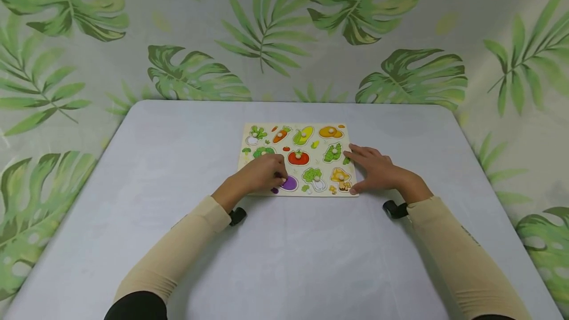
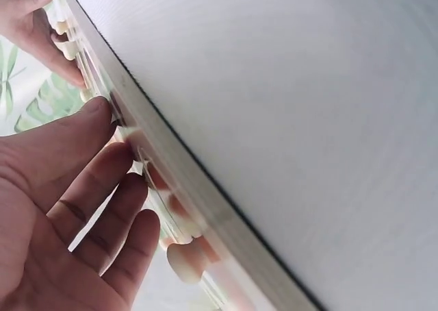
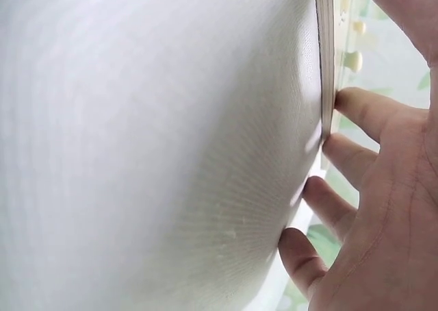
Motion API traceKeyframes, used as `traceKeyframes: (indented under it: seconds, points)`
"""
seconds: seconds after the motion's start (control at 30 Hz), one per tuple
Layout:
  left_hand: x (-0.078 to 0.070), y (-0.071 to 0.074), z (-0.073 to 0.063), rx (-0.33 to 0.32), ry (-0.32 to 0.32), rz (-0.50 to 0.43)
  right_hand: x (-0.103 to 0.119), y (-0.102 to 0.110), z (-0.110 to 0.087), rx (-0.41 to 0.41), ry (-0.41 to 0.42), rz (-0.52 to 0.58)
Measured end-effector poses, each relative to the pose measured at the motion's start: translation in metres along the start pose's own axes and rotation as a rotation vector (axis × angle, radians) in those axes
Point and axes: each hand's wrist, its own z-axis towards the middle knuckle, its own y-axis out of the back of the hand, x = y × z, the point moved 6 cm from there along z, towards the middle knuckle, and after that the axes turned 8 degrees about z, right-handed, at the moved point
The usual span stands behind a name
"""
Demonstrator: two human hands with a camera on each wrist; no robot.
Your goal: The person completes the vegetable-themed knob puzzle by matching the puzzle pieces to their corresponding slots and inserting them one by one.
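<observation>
A wooden knob puzzle board (image 1: pixel 319 195) with vegetable pieces lies flat on the table. My left hand (image 1: pixel 263 174) is over its lower left part, thumb and index finger pinching at the purple eggplant piece (image 1: pixel 290 183); the hand hides that piece's knob and left end. In the left wrist view, the left hand (image 2: pixel 68 201) has its other fingers loosely bent along the board's edge. My right hand (image 1: pixel 378 169) rests on the board's right edge, fingers spread. In the right wrist view, the right hand (image 3: pixel 383 181) touches the board's side and the tabletop with its fingertips.
Around the eggplant are a tomato piece (image 1: pixel 298 157), a cabbage piece (image 1: pixel 314 178) and a mushroom piece (image 1: pixel 340 176). Corn (image 1: pixel 304 136) and potato (image 1: pixel 331 132) pieces sit along the far row. A white cloth covers the table (image 1: pixel 186 132); a leaf-patterned curtain (image 1: pixel 284 28) hangs behind.
</observation>
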Motion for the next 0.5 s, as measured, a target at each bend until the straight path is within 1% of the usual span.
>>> traceKeyframes:
  seconds: [0.13,0.23,0.33,0.43,0.5]
  points:
    - [0.001,-0.001,-0.002,0.02,-0.001,-0.005,0.0,-0.001,0.001,0.001,-0.002,0.01]
    - [0.003,0.0,-0.01,0.029,-0.008,-0.005,0.0,-0.005,-0.002,-0.002,-0.013,0.019]
    - [0.009,0.004,-0.022,0.004,-0.012,-0.001,0.002,-0.01,-0.011,0.007,-0.014,0.032]
    - [0.017,0.013,-0.034,-0.042,0.031,-0.013,0.008,-0.009,-0.025,0.019,0.008,0.041]
    - [0.021,0.021,-0.041,-0.075,0.073,-0.009,0.012,-0.005,-0.034,-0.007,0.027,0.054]
